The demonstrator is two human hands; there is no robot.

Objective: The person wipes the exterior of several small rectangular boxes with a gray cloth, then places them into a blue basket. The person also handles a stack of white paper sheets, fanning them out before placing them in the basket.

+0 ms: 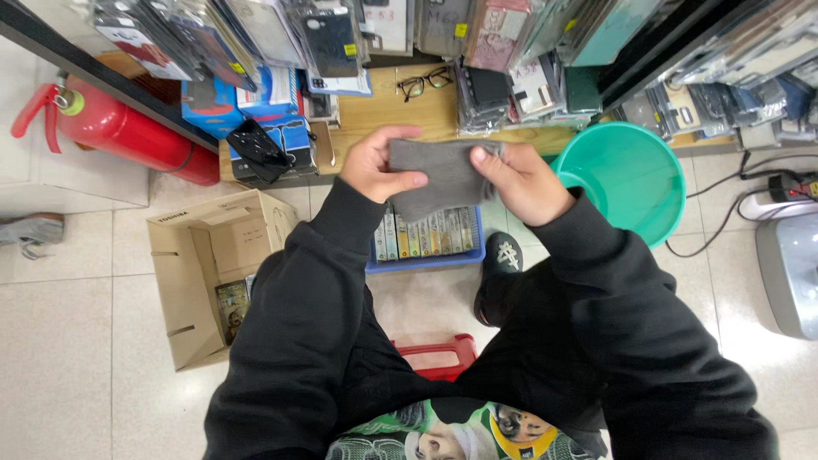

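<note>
grey cloth [436, 177] pinched between left hand [372, 166] and right hand [524, 181] fingers [481, 156].

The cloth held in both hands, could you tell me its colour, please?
Grey cloth, head view.

Your grey cloth [434, 177] covers the far ends of the small packs in the blue tray [426, 258], and your sleeves hide the tray's corners. The hanging phone cases [332, 38] and the grey appliance [791, 273] run off the frame. Only one edge of the red stool [439, 351] shows between your legs.
</note>
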